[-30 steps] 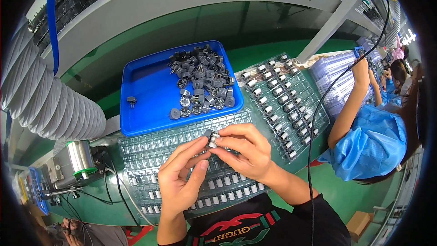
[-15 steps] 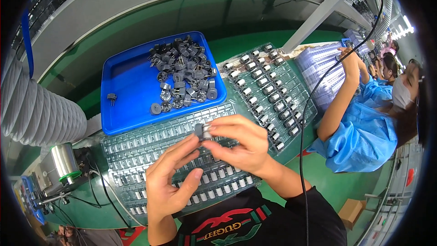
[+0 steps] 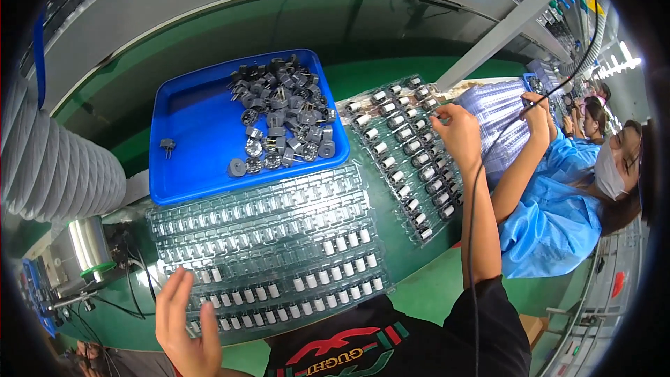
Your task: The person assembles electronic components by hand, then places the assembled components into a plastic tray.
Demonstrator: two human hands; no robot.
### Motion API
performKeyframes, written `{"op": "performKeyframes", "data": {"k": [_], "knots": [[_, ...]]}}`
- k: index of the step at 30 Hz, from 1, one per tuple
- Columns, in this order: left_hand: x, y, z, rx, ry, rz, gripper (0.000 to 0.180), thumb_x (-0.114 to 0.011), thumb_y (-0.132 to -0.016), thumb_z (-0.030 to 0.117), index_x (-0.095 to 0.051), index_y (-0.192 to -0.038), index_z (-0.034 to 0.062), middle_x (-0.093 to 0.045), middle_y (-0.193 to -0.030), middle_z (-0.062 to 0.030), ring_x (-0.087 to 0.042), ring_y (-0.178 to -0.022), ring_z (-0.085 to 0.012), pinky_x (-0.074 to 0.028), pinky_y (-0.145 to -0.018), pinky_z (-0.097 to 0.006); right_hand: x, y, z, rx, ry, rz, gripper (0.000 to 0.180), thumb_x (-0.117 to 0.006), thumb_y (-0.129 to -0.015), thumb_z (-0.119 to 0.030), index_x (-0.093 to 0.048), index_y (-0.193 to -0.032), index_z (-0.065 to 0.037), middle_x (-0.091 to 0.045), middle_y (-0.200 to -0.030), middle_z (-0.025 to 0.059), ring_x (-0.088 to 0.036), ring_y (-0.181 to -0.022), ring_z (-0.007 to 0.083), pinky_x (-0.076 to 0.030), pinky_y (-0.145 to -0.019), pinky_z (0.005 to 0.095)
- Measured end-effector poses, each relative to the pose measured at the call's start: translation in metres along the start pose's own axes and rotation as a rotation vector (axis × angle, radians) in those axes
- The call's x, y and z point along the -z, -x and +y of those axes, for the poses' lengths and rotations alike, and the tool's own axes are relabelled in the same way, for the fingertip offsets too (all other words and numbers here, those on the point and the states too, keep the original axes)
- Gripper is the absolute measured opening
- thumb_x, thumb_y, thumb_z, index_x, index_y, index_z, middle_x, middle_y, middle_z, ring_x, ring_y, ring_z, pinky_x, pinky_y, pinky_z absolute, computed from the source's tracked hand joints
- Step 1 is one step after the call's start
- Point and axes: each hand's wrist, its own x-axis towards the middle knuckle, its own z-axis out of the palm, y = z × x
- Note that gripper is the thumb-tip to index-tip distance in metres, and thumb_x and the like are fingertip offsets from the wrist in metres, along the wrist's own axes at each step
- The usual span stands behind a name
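Hands parted since before, right hand (image 3: 457, 132) on filled tray (image 3: 405, 157), left hand (image 3: 183, 321) fingers spread, green bench (image 3: 426, 286).

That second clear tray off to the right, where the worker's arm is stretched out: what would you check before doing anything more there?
1. Right hand is over the right tray: ok, it rests on the tray's far end.
2. Right hand holds a part: cannot tell, the fingers hide it.
3. Left hand clear of the work: ok, open at the near edge of the front tray.
4. Front tray filled: not ok, only the near rows hold white pieces.
5. Supply in the blue tray: ok, a pile of grey parts remains.
6. Co-worker's hand apart from the right tray: ok.
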Motion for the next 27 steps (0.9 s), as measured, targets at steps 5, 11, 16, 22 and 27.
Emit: {"op": "performKeyframes", "data": {"k": [5, 11, 16, 22, 27], "knots": [[-0.021, 0.005, -0.029, 0.043, -0.160, -0.012, 0.036, -0.062, -0.086, 0.000, -0.061, -0.122, -0.0015, -0.059, -0.123, -0.0182, -0.056, -0.115, -0.0356, -0.042, -0.099, -0.041, -0.003, 0.003, 0.004, 0.037, 0.157, -0.028, 0.018, -0.075, -0.078, -0.020, -0.070, -0.088, -0.005, -0.067, -0.084, 0.0118, -0.066, -0.076, 0.0304, -0.053, -0.069, 0.0400], [-0.036, 0.004, -0.046, 0.019, -0.212, -0.025, 0.032, -0.065, -0.082, -0.002, -0.065, -0.113, 0.0003, -0.060, -0.106, -0.0146, -0.055, -0.100, -0.0336, -0.043, -0.088, -0.042, -0.009, 0.004, 0.005, 0.035, 0.181, 0.107, 0.014, -0.076, -0.077, -0.016, -0.073, -0.088, -0.007, -0.064, -0.093, 0.0110, -0.060, -0.093, 0.0309, -0.050, -0.081, 0.0396], [-0.034, -0.001, -0.051, 0.035, -0.155, -0.006, 0.034, -0.065, -0.080, -0.005, -0.065, -0.113, 0.0015, -0.059, -0.102, -0.0134, -0.055, -0.095, -0.0323, -0.044, -0.085, -0.041, 0.000, 0.007, 0.000, 0.114, 0.240, 0.121, 0.024, -0.075, -0.078, -0.014, -0.070, -0.099, -0.005, -0.064, -0.098, 0.0142, -0.059, -0.094, 0.0342, -0.047, -0.083, 0.0410], [-0.037, -0.004, -0.050, 0.069, -0.235, 0.096, 0.033, -0.070, -0.077, -0.001, -0.066, -0.109, 0.0020, -0.059, -0.102, -0.0123, -0.056, -0.096, -0.0318, -0.046, -0.085, -0.040, 0.007, 0.032, -0.133, 0.381, -0.159, -0.012, 0.023, -0.072, -0.079, -0.008, -0.069, -0.100, -0.003, -0.064, -0.100, 0.0120, -0.058, -0.097, 0.0315, -0.047, -0.084, 0.0413], [-0.031, -0.002, -0.056, 0.065, -0.215, 0.059, 0.027, -0.067, -0.082, 0.003, -0.067, -0.109, 0.0018, -0.060, -0.091, -0.0126, -0.057, -0.086, -0.0326, -0.045, -0.079, -0.041, -0.034, 0.036, -0.249, 0.698, -0.485, -0.219, 0.023, -0.067, -0.083, -0.007, -0.065, -0.105, 0.002, -0.065, -0.102, 0.0125, -0.058, -0.099, 0.0296, -0.047, -0.085, 0.0394]]}}
